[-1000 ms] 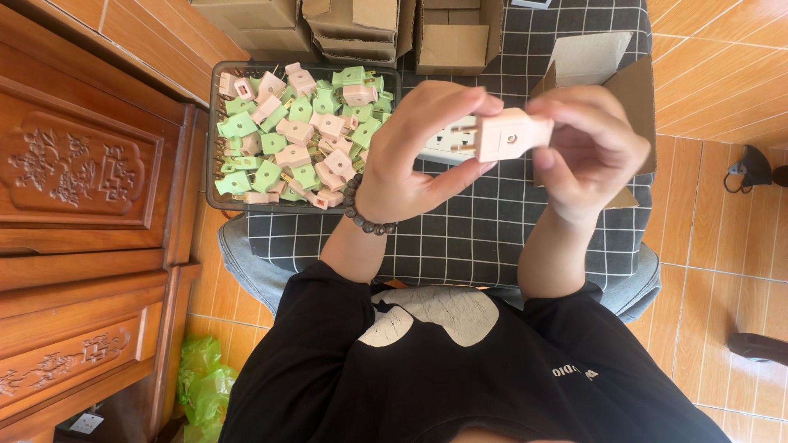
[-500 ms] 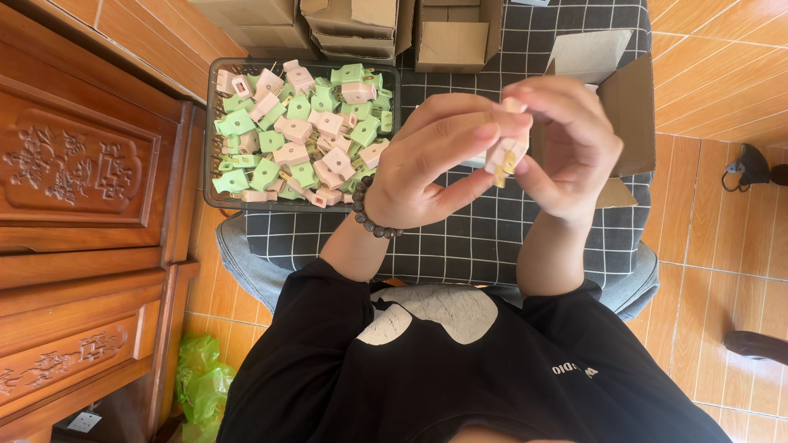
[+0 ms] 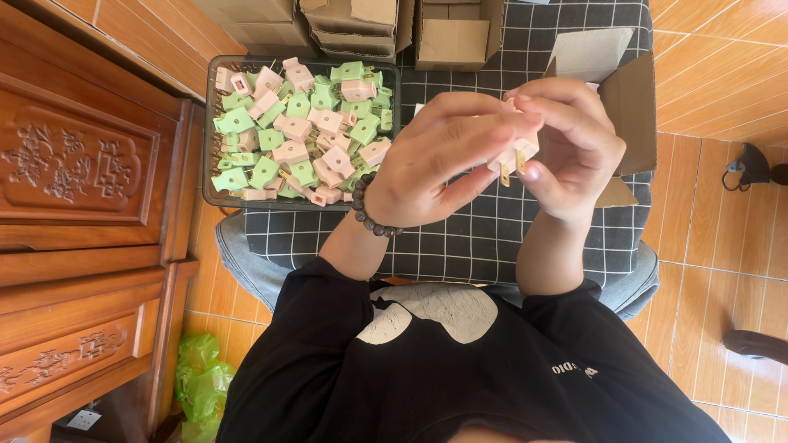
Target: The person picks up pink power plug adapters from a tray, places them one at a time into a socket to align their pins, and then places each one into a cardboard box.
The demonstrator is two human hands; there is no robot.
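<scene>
Carved dark wooden cabinet [image 3: 82, 189] along the left edge, standing on orange-brown tiled floor [image 3: 722, 271]. Crumpled green plastic bag [image 3: 199, 385] down at its foot, near the lower left.

Next rightward, black wire basket [image 3: 210, 131], resting on a grey-and-black checked cloth [image 3: 460, 238] spread over the lap and serving as worktop. Heaped inside: pink and pale green plastic plug adapters [image 3: 300, 131], jumbled at all angles, metal prongs poking out here and there.

Above the basket, along the top edge, stacked brown cardboard boxes [image 3: 353, 25], then one small open cardboard box [image 3: 455, 33], its flaps up, contents not discernible.

Centre: left hand [image 3: 435, 164], a dark beaded bracelet [image 3: 369, 209] round its wrist, raised above the cloth, fingers curled and pinching. Between both hands, one pink plug adapter [image 3: 519, 152], two brass prongs pointing downward, largely covered by fingers. Right hand [image 3: 574, 148] closed over the same adapter from the other side, fingertips meeting those of the left. Both hands gripping that single piece, held in the air well clear of the basket.

Behind the right hand, larger open cardboard box [image 3: 628, 107] lying on the cloth, one pale flap tilted up, inside hidden by the hand.

Far right, dark objects [image 3: 751, 168] on the tiles, too small to identify.

Bottom: black shirt [image 3: 460, 377] with a pale print.
</scene>
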